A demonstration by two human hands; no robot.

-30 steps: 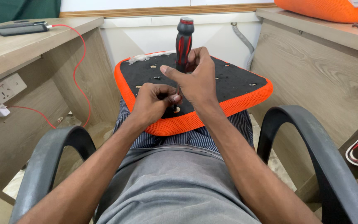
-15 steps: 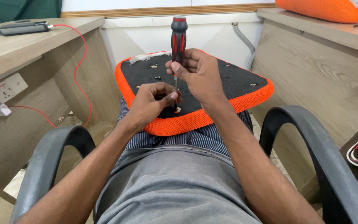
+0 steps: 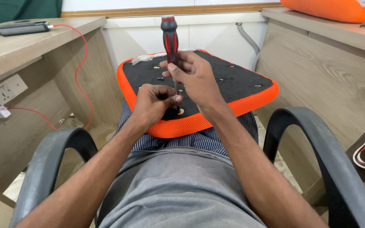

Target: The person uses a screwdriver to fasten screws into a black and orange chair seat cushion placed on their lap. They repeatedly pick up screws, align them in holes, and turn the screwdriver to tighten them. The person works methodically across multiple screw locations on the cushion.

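While the person is sitting in the chair, the orange-rimmed seat pad [image 3: 233, 80] is lying upside down across their lap. Their right hand [image 3: 197, 80] is gripping 1 red-and-black screwdriver [image 3: 170, 40] upright, fingers wrapped around its shaft, tip standing at a hole near the front rim. Their left hand [image 3: 153, 101] is pinching fingertips together at that tip, seemingly steadying a screw I cannot make out. If the shaft tilts, the tip could be slipping onto those fingers. 2 armrests [image 3: 55, 156] are flanking them
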